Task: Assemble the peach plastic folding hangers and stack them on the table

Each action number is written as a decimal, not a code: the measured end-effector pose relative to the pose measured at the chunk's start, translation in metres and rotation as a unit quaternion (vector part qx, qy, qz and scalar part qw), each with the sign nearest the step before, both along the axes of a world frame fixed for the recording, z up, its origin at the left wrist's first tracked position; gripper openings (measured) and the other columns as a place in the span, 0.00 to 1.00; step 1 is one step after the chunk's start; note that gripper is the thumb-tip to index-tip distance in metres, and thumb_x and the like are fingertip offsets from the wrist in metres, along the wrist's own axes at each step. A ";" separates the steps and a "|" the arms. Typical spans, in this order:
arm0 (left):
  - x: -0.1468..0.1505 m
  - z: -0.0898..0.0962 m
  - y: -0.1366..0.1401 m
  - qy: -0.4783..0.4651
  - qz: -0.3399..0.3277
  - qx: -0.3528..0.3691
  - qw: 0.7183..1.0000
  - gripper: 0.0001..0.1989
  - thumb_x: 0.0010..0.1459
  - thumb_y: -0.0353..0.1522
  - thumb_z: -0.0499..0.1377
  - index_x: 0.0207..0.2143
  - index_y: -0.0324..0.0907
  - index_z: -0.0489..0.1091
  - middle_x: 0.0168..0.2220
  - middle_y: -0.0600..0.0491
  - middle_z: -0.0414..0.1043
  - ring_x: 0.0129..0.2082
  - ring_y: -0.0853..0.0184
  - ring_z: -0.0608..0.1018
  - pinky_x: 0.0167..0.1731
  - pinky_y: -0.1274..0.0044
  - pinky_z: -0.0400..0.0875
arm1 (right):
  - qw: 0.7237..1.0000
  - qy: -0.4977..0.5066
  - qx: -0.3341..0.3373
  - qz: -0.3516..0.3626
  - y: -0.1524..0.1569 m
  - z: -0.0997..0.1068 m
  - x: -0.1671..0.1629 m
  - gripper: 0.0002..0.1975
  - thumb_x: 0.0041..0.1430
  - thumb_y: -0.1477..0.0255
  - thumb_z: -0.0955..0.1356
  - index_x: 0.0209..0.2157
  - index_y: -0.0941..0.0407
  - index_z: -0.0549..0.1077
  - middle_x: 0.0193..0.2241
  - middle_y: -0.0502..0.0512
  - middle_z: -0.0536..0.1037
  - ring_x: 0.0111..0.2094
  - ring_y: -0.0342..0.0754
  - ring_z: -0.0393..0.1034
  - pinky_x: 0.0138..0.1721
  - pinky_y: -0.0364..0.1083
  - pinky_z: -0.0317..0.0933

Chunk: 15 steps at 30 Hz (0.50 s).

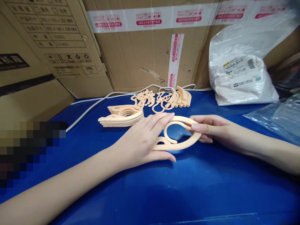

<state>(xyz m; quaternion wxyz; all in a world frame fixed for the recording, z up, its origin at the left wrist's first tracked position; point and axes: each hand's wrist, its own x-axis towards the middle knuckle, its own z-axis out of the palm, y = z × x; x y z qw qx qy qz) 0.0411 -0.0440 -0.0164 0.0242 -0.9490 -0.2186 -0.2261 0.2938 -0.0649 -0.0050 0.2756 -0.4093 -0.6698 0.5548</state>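
Observation:
A cream plastic folding clothes hanger (185, 146) is held level above the blue table, its curved hook tucked inside the loop. My left hand (138, 137) lies over the hanger's left part, fingers across the top and thumb along the lower edge, hiding that end. The rounded right end is pinched between the thumb and fingers of my right hand (208, 125). Just behind my left hand sits a stack of similar folded hangers (122, 121). Beyond it lie loose hook pieces (145, 98) and a group of curved arm pieces (181, 97).
Cardboard boxes (133, 56) stand along the back and left of the blue table (187, 193). A white cable (87, 109) runs behind the parts. At the back right are a white plastic parcel bag (243, 78) and clear plastic wrap (278, 114).

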 end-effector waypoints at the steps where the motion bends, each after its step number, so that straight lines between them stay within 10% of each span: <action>1: 0.000 0.000 0.000 0.003 -0.001 -0.002 1.000 0.45 0.54 0.53 0.59 0.64 0.37 0.49 0.61 0.35 0.60 0.61 0.50 0.65 0.58 0.58 0.64 | 1.000 -0.002 -0.001 0.003 0.000 0.000 0.000 0.17 0.63 0.57 0.65 0.29 0.56 0.66 0.22 0.45 0.60 0.23 0.41 0.49 0.24 0.43 0.43; 15: 0.002 0.013 -0.014 -0.009 0.027 0.028 0.999 0.33 0.57 0.38 0.61 0.61 0.36 0.55 0.58 0.38 0.63 0.57 0.53 0.68 0.56 0.60 0.66 | 1.000 0.007 0.005 0.020 0.002 -0.001 -0.002 0.17 0.63 0.57 0.65 0.30 0.56 0.66 0.22 0.45 0.61 0.23 0.40 0.53 0.25 0.43 0.49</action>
